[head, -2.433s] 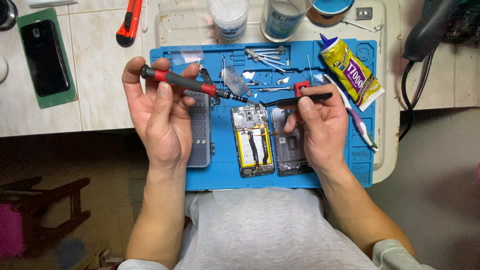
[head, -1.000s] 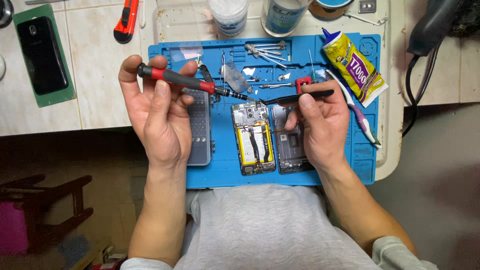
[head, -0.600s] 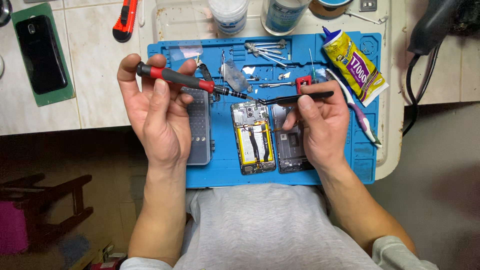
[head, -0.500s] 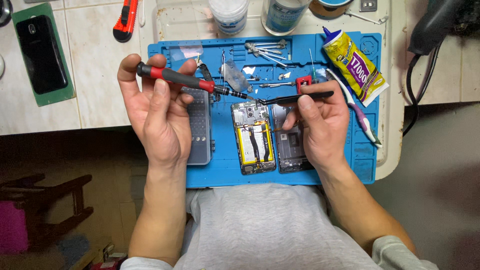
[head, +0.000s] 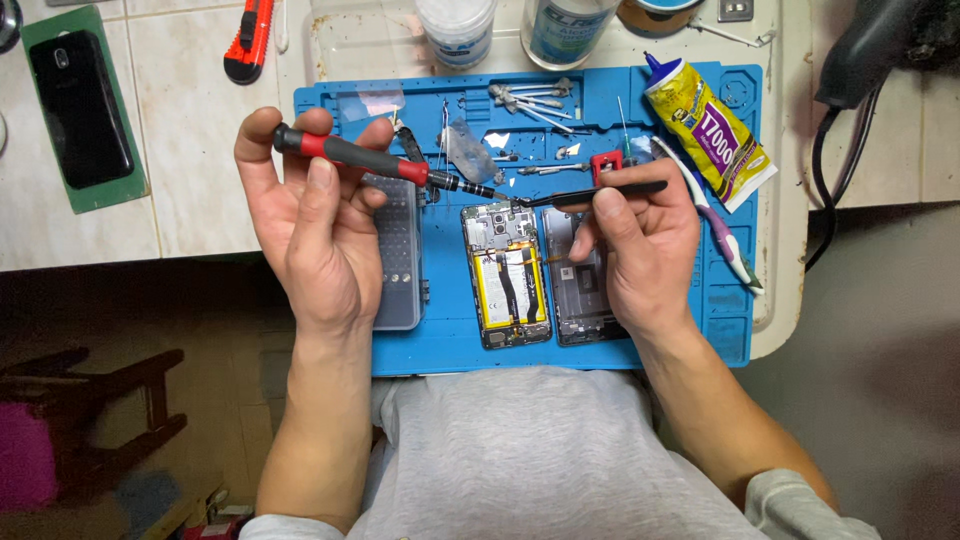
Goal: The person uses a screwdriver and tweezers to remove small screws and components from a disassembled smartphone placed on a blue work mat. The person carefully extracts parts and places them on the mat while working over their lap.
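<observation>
The left hand [head: 315, 215] grips a red-handled screwdriver [head: 385, 167]; the right hand [head: 640, 240] pinches black tweezers [head: 600, 193]. Their tips meet over the opened phone [head: 508, 275] mid-mat [head: 730, 330]. The left palm hides part of the bit case [head: 400, 255]; a glue tube [head: 712, 135] lies by the mat's right edge.

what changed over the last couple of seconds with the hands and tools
Almost nothing. The left hand keeps its grip on the red screwdriver and the right hand on the black tweezers, their tips still meeting above the open phone. The mat and its tools lie as before; only the view shifted slightly.
</observation>
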